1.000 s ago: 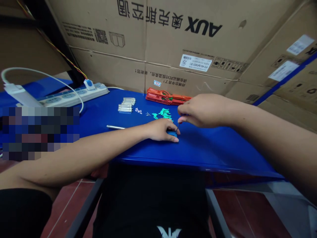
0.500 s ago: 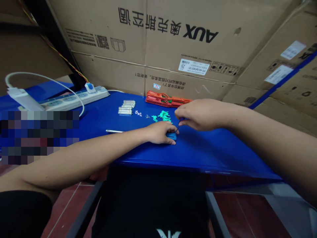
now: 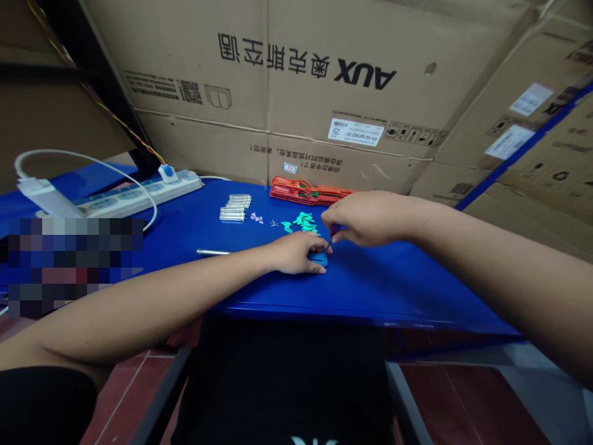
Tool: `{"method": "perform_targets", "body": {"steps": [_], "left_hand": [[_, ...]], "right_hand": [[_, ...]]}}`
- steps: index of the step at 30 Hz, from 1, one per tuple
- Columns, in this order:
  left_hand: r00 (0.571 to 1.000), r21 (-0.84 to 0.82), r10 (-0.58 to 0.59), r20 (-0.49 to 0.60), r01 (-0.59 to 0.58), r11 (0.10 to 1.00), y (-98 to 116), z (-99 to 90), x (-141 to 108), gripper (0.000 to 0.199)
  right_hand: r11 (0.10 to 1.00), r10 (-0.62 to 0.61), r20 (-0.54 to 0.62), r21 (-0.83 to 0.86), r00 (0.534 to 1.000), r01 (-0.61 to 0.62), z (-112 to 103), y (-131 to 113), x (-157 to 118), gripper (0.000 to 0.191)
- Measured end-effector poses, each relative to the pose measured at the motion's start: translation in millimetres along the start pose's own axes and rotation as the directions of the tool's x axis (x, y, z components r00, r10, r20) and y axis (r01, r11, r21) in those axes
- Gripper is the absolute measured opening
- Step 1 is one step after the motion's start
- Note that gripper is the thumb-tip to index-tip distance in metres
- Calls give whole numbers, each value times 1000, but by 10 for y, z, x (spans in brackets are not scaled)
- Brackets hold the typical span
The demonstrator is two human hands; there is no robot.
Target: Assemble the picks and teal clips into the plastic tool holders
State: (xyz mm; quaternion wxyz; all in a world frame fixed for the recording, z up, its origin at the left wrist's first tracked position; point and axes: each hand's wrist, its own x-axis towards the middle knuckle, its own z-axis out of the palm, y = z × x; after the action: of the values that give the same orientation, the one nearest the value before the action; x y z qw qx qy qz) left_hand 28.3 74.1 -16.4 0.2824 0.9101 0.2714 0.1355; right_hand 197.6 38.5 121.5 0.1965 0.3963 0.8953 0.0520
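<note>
My left hand rests over a small blue object and holds it down on the blue table. My right hand pinches a thin dark tool, whose tip reaches down to the blue object. Just beyond both hands lie several bright green plastic pieces. Farther back is a stack of orange-red plastic parts. Several metal cylinders and tiny white pieces lie to the left, with a metal rod partly hidden by my left forearm.
A white power strip with a white cable sits at the table's back left. Large AUX cardboard boxes stand behind the table. A pixelated patch hides the front left. Red floor tiles show below the table's front edge.
The view has tilted, so the table sits lower in the frame. My right hand has shifted slightly left, and both hands stay at the blue object.
</note>
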Motion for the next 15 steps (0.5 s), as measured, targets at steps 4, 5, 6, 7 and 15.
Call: {"method": "perform_targets", "body": {"steps": [4, 5, 6, 7, 15], "left_hand": [[1000, 12, -10, 3, 10, 1000, -15, 2, 1, 50], [1000, 18, -6, 4, 6, 1000, -16, -2, 1, 50], [1000, 24, -3, 4, 3, 1000, -15, -8, -1, 49], [1000, 31, 1, 4, -1, 1000, -12, -13, -2, 48], [999, -129, -10, 32, 14, 991, 1, -111, -8, 52]], "right_hand": [[998, 49, -23, 29, 999, -48, -17, -75, 21, 15], [997, 79, -24, 23, 997, -79, -22, -110, 38, 16], [994, 107, -21, 17, 994, -107, -28, -147, 57, 16], [991, 130, -18, 12, 991, -130, -35, -185, 77, 17], [966, 252, -29, 57, 967, -250, -73, -80, -124, 25]]}}
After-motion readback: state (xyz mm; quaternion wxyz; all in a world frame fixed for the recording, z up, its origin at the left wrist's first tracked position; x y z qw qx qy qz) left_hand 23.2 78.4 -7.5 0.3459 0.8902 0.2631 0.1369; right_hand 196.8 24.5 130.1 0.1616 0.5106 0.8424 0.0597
